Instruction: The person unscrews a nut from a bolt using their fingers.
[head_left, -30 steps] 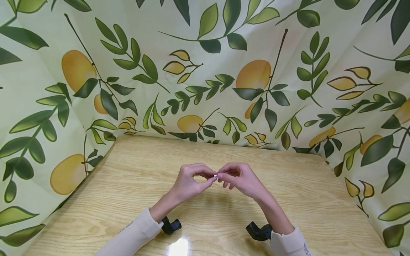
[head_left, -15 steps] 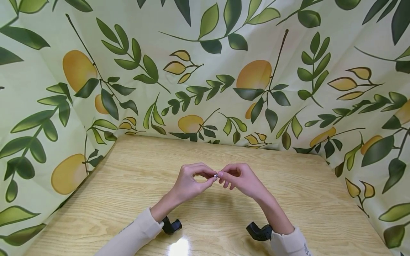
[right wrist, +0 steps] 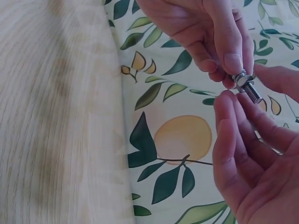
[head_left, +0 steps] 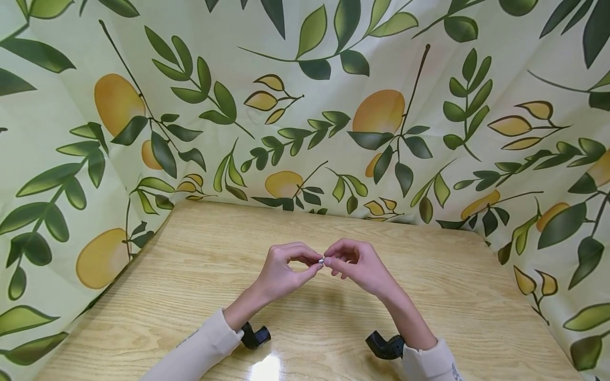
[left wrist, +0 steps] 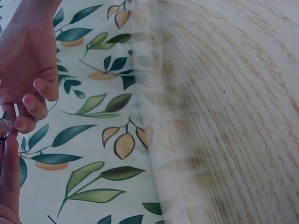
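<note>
A small metal bolt (right wrist: 253,93) with a hex nut (right wrist: 243,81) on its thread shows clearly in the right wrist view, thread end pointing down and right. My left hand (head_left: 281,270) pinches the other end of the bolt between thumb and fingers, hiding that end. My right hand (head_left: 358,267) meets it from the right, thumb and curled fingertips around the nut; fingers partly hide the contact. Both hands are raised over the middle of the table. At the left edge of the left wrist view, the bolt (left wrist: 4,119) is partly cut off.
The pale wood-grain table (head_left: 214,238) spreads beneath both hands. A cloth (head_left: 305,106) printed with leaves and fruit surrounds its back and sides. Black wrist mounts (head_left: 254,336) sit under both forearms. Light glares off the table's front (head_left: 266,368).
The right hand's fingers shift slightly at the nut, the index lifting and the lower fingers drawing in. The left hand stays almost still, holding the bolt.
</note>
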`<state>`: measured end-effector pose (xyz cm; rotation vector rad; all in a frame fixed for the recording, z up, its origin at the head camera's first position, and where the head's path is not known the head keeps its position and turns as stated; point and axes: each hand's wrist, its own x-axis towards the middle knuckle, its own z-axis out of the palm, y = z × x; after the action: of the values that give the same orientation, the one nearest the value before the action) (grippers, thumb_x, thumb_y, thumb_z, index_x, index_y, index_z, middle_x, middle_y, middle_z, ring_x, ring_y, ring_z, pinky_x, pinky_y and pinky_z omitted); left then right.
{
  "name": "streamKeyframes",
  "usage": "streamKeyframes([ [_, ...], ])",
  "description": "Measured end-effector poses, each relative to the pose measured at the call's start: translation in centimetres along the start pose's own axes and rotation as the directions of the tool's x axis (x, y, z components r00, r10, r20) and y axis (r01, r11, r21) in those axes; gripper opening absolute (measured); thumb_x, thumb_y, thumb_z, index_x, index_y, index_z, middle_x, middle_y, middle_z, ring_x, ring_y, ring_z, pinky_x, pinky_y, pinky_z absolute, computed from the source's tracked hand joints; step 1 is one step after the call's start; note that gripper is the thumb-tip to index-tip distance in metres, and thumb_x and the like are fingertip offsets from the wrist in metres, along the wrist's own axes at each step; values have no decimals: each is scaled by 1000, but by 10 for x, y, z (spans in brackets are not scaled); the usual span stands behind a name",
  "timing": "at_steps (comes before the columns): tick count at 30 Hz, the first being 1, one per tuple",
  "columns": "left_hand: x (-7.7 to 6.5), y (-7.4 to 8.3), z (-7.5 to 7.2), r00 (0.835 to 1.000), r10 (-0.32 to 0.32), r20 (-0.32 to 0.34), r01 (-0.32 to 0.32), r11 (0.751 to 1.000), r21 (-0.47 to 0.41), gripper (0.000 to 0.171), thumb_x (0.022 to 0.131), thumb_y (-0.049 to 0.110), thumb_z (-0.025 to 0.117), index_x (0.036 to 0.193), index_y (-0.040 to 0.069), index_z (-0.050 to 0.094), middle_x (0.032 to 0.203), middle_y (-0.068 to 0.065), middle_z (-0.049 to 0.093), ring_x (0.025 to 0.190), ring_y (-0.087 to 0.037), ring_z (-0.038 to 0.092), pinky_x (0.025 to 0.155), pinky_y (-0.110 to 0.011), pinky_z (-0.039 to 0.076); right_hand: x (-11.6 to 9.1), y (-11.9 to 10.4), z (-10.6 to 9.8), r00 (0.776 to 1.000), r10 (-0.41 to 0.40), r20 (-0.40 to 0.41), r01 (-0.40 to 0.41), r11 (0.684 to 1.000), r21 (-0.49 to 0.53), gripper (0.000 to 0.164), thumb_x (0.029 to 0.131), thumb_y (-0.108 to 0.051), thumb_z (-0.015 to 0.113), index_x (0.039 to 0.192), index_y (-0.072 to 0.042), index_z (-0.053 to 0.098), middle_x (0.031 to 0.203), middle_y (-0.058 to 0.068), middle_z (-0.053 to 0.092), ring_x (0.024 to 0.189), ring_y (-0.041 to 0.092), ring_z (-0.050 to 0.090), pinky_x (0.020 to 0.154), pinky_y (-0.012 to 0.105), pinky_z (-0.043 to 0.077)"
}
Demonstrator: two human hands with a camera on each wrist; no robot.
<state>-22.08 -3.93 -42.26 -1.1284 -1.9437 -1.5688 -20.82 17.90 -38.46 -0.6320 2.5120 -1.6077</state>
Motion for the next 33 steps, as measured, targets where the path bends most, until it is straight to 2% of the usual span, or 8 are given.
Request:
streamKeyframes([
  [5, 0, -1, 0, 1000, 4, -2, -4, 1000, 2, 15, 84, -3, 81, 94, 7, 80, 87, -7, 79, 75, -14, 75, 72, -25, 66, 1, 1, -1, 1000, 16, 23, -16, 1000, -8, 17, 99, -23, 69, 103, -7, 74, 91, 10, 74, 70, 18, 69, 62, 35, 62],
  [9, 0, -1, 0, 1000, 19, 4, -19, 1000, 7, 15, 84, -4, 80, 95, 5, 79, 88, -10, 79, 75, -13, 75, 73, -25, 66, 1, 1, -1, 1000, 0, 17, 0, 1000, 12, 14, 95, -15, 73, 104, -5, 73, 89, 10, 73, 72, 23, 70, 62, 31, 61],
  [15, 1, -1, 0, 1000, 21, 2, -21, 1000, -7, 15, 84, -5, 80, 95, 5, 79, 88, -10, 79, 76, -13, 75, 72, -24, 66, 0, 0, -1, 999, -20, -31, 21, 1000, 20, 20, 87, -11, 81, 103, -4, 71, 96, 8, 71, 75, 19, 68, 62, 27, 58],
  [21, 1, 0, 0, 1000, 27, -7, -27, 1000, 1, 15, 84, -5, 80, 95, 5, 79, 88, -9, 79, 75, -14, 75, 72, -25, 66, 0, 0, -1, 1000, 23, 0, -23, 1000, -4, 17, 97, -22, 73, 105, -7, 74, 92, 9, 74, 72, 22, 69, 61, 30, 60],
  [24, 0, 0, 0, 1000, 20, -7, -20, 1000, -1, 15, 84, -4, 80, 95, 6, 79, 88, -8, 79, 75, -14, 75, 72, -24, 66, 0, 0, -1, 1000, 22, 21, -22, 1000, -5, 17, 99, -22, 71, 105, -7, 74, 90, 9, 75, 71, 21, 70, 61, 30, 60],
  [29, 0, 0, 0, 1000, 17, 1, -17, 1000, 6, 15, 84, -4, 80, 95, 5, 79, 89, -9, 79, 76, -12, 75, 73, -24, 66, -1, -1, 0, 1000, 5, 13, -5, 1000, 13, 15, 93, -12, 75, 106, -6, 72, 89, 8, 72, 73, 29, 69, 60, 28, 60],
  [33, 0, 0, 0, 1000, 18, 2, -18, 1000, 8, 15, 84, -4, 81, 96, 5, 79, 90, -8, 79, 78, -10, 75, 73, -25, 66, -1, -3, 0, 1000, 3, -9, -3, 1000, -3, 20, 89, -12, 79, 106, -5, 72, 92, 9, 72, 74, 22, 68, 60, 26, 58],
])
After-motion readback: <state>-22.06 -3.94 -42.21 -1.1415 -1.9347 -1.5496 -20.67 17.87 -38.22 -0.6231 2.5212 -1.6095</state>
